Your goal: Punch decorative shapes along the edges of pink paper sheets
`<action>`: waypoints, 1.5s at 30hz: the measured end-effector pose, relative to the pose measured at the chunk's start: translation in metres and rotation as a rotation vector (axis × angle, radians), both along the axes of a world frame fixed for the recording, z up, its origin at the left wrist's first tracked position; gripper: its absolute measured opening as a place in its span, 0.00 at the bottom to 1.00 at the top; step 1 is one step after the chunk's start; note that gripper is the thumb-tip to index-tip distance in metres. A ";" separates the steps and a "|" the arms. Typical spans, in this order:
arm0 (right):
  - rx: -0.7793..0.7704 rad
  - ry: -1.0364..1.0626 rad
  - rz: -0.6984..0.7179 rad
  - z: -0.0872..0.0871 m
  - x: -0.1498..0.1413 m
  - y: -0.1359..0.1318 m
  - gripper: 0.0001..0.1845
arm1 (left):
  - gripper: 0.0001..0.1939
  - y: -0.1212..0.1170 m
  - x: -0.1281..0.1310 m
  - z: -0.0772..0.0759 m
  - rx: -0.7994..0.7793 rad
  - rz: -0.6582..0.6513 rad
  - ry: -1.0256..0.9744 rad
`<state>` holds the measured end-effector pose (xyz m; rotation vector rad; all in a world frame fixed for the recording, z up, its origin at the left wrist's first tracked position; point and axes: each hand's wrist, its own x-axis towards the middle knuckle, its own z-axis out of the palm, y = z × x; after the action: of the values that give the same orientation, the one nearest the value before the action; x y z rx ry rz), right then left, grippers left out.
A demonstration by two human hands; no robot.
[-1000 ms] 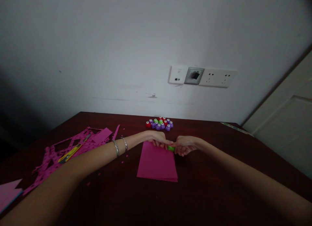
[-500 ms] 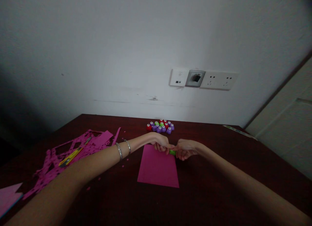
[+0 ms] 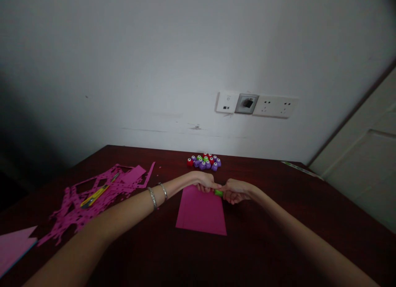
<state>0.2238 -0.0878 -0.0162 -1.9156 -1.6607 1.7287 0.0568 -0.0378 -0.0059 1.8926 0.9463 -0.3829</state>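
My left hand [image 3: 204,182] and right hand [image 3: 234,190] stay pinched together on the small green punch [image 3: 218,193] at the pink sheet [image 3: 201,211]'s far edge. Nothing has shifted in the last second, so I judge I am still pressing it.

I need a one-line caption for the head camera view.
Both hands, left hand and right hand, pinch a green punch at a pink sheet.

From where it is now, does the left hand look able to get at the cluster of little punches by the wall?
Probably yes. The left hand sits just in front of the cluster of punches, with only bare table between. It is, however, busy at the pink sheet and green punch.
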 end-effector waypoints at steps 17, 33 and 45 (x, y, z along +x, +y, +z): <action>0.541 -0.235 -0.028 0.002 -0.016 -0.022 0.24 | 0.11 -0.045 -0.028 -0.016 0.708 0.315 -0.334; 0.953 -0.400 -0.002 0.009 -0.006 -0.055 0.20 | 0.15 -0.051 -0.043 -0.034 0.637 0.232 -0.441; 1.116 -0.168 0.211 -0.016 0.007 -0.043 0.16 | 0.13 -0.046 -0.046 -0.041 0.701 0.159 -0.478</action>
<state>0.2308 -0.1307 -0.0322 -1.3416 -2.2104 0.3819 0.0107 -0.0835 -0.0468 2.3476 0.9545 0.5527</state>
